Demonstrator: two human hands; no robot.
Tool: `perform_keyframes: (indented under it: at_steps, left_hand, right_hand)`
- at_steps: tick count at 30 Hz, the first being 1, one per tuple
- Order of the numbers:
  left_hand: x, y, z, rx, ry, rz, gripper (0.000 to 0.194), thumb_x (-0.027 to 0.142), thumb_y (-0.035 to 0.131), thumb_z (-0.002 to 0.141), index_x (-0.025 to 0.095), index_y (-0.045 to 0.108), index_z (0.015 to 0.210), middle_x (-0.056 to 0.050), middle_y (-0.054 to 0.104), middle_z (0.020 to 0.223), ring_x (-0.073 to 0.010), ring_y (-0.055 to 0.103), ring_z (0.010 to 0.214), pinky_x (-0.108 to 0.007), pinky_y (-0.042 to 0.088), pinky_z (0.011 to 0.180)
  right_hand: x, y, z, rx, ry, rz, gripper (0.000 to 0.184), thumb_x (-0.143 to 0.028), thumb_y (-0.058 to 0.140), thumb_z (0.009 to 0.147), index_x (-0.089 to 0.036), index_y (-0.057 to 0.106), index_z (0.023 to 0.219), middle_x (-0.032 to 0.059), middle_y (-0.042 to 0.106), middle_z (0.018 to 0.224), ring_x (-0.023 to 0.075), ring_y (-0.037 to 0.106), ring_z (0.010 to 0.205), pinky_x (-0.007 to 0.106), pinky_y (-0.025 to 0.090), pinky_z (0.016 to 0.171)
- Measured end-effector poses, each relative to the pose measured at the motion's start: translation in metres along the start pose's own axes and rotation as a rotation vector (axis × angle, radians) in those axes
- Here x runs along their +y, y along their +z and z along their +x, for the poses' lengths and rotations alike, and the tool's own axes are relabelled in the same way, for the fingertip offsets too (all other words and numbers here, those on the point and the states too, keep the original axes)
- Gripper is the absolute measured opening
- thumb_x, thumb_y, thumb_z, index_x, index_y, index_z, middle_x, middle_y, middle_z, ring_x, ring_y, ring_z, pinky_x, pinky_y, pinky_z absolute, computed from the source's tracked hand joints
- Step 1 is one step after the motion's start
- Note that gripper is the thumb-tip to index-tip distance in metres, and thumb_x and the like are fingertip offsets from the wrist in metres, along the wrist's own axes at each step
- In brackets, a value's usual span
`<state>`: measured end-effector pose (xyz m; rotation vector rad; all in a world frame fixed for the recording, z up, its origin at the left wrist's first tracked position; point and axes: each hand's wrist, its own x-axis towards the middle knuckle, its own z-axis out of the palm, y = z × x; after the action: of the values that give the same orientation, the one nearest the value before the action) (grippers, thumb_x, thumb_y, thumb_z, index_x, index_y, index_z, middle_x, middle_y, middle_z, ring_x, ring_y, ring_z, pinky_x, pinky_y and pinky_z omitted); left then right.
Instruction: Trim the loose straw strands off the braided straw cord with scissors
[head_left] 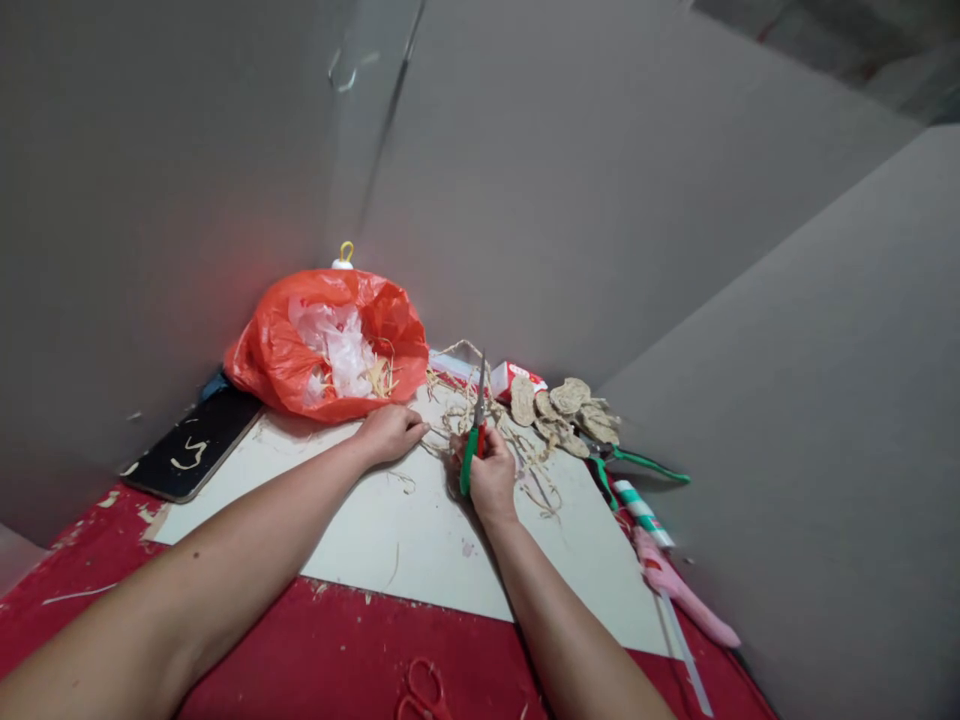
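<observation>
My right hand [493,478] is closed around a pair of scissors [472,458] with green and red handles, its blades pointing up and away from me. To its left, my left hand [391,436] pinches what looks like a strand of straw cord [435,446], low over a white board [390,555]. More twisted straw cord [536,470] lies tangled beyond and right of the scissors. Several flat oval woven straw pieces [570,397] are heaped further right.
A red plastic bag [274,345] stands behind my left hand. A dark phone-like slab [196,445] lies left. Green-handled pliers [651,463], a striped tube [643,514] and a pink-handled tool [686,595] line the right edge. Red scissors [424,690] lie in front on red cloth [360,640].
</observation>
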<state>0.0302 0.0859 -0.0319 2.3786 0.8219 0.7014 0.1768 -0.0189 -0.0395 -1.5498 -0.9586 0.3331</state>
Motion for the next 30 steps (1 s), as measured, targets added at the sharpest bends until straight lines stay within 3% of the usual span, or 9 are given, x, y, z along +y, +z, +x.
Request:
perform_keyframes:
  at_steps: [15,21,26,30]
  left_hand:
    - [-0.003,0.002,-0.005,0.016,-0.027,0.082,0.034,0.035,0.043,0.087,0.017,0.067,0.070,-0.003,0.064,0.066,-0.0135,0.050,0.060,-0.025,0.025,0.054]
    - [-0.008,0.009,-0.002,0.045,-0.027,0.099,0.030,0.030,0.045,0.083,0.018,0.067,0.069,-0.003,0.065,0.068,-0.0139,0.052,0.062,-0.025,0.026,0.055]
    - [-0.008,0.009,-0.001,0.040,-0.039,0.107,0.028,0.029,0.045,0.082,0.018,0.068,0.069,-0.004,0.065,0.068,-0.0145,0.053,0.064,-0.025,0.026,0.056]
    - [-0.007,0.009,-0.002,0.044,-0.044,0.100,0.026,0.027,0.046,0.081,0.018,0.067,0.070,-0.004,0.066,0.069,-0.0147,0.054,0.064,-0.026,0.027,0.056]
  right_hand:
    - [-0.004,0.001,0.004,0.017,-0.173,-0.049,0.032,-0.038,0.065,0.061,-0.013,0.064,0.081,0.0029,0.064,0.067,0.0162,0.053,0.063,0.025,0.042,0.060]
    - [0.009,0.002,0.010,0.035,-0.171,-0.039,0.034,-0.038,0.067,0.060,-0.013,0.066,0.084,0.0046,0.066,0.071,0.0180,0.056,0.065,0.026,0.044,0.061]
    - [0.013,0.004,0.011,-0.025,-0.118,-0.036,0.034,-0.039,0.065,0.064,-0.014,0.063,0.088,0.0032,0.065,0.071,0.0176,0.057,0.065,0.026,0.045,0.062]
    - [0.018,0.004,0.013,0.003,-0.150,-0.064,0.036,-0.036,0.066,0.062,-0.014,0.065,0.090,0.0060,0.068,0.080,0.0209,0.060,0.075,0.028,0.046,0.071]
